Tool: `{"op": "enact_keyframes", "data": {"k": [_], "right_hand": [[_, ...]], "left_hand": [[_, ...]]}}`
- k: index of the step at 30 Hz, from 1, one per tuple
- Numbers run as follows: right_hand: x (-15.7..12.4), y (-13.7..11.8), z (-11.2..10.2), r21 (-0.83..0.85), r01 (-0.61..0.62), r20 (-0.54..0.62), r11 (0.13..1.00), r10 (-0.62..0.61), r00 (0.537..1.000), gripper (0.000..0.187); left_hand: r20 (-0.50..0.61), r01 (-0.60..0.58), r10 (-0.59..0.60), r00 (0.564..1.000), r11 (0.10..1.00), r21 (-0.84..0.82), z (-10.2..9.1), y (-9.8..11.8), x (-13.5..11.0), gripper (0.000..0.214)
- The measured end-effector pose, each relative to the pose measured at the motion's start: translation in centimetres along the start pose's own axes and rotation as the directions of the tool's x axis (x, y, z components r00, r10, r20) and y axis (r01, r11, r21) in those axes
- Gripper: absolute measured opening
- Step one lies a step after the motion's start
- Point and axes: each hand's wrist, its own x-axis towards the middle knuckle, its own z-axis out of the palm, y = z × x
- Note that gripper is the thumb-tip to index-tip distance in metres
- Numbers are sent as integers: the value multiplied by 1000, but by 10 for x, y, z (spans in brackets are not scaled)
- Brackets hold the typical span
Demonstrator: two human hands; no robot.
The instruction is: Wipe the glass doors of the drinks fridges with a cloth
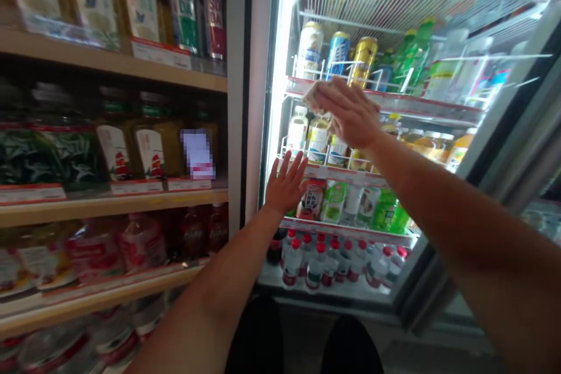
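Observation:
My right hand (350, 111) reaches across the front of a lit drinks fridge, with a pale, crumpled cloth (316, 98) under its fingers. The cloth is at the red-and-white front edge (394, 100) of the shelf that bears the cans; whether it presses on the edge I cannot tell. My left hand (284, 184) is lower and to the left, fingers spread, holding nothing, in front of the lower shelves. Behind the hands stand a white can (310, 49), a blue can (337, 54), a gold can (363, 59) and several yellow-labelled bottles (319, 137).
White wire guards (442, 59) run along the fridge shelves. Red-capped water bottles (316, 263) fill the bottom. The fridge's dark frame (495, 146) slopes on the right. At left, a wooden shelf (175, 205) carries large drink bottles (79, 152).

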Motion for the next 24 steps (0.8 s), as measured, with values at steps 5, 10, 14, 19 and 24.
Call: {"op": "enact_keyframes", "data": {"k": [5,10,14,19,24], "right_hand": [[10,57,-19,-10,-543,-334,840,509,794,68],[-45,43,-4,-75,-152,-241,986,129,962,62],[-65,49,-3,-30,141,-84,990,-143,986,58],[-84,82,-3,-56,-346,-436,937,289,852,55],[-114,78,-3,-115,-176,-299,978,135,945,55]], "left_hand": [[-8,-4,4,1000,1000,5,1,-1,0,64],[-27,-8,9,1000,1000,15,0,-2,1,64],[-18,-4,3,1000,1000,-25,0,-3,2,65],[-70,-19,17,997,1000,-19,2,-3,1,72],[-99,-22,18,995,999,-38,4,-4,0,75]]}}
